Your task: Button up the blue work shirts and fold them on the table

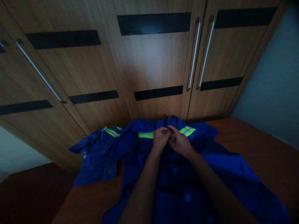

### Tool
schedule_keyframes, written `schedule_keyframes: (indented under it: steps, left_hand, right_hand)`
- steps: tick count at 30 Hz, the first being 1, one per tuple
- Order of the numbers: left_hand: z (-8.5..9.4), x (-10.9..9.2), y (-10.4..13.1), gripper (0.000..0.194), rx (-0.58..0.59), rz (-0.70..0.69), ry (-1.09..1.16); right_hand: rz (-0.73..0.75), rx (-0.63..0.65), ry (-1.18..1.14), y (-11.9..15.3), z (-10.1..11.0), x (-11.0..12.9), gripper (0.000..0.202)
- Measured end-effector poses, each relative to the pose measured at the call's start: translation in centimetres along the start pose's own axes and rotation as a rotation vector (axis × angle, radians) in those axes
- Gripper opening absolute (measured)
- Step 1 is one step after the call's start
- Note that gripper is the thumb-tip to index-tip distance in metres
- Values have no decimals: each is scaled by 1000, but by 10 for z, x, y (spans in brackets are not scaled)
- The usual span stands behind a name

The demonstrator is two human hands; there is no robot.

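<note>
A blue work jacket (205,161) with yellow-green and silver reflective strips lies spread on a wooden surface, its collar toward the wardrobe. Below the collar, my left hand (160,138) is closed in a pinch on the jacket's front. My right hand (181,143) meets it there, thumb and fingers pinched on the same spot of cloth. The fingertips hide the exact bit they grip. Farther down the front, a round button (174,170) shows between my forearms. To the left, a sleeve (100,158) with a strip and a button on its cuff lies folded.
Behind the jacket stands a wooden wardrobe (154,65) with black bands and long metal handles (193,56). The reddish-brown wooden surface (261,155) extends to the right, toward a pale wall (271,90). Its left edge drops off toward a dark floor (30,193).
</note>
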State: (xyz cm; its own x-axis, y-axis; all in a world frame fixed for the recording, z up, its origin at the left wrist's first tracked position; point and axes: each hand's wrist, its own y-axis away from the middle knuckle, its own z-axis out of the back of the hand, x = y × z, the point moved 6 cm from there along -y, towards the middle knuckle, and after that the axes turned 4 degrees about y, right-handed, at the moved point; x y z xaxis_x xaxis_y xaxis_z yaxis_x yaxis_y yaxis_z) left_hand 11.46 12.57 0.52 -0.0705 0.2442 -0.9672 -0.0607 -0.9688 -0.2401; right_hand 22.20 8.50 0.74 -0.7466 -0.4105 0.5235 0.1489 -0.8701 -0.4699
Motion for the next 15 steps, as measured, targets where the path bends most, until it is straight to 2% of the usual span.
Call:
schedule_keyframes:
  steps: [6,15]
  left_hand:
    - [4,2,-2,10,-101,3,108]
    - [6,1,2,12,-191,93,274]
  right_hand:
    - [-57,-82,-209,0,8,0,38]
    - [-81,-204,-103,0,16,-4,25]
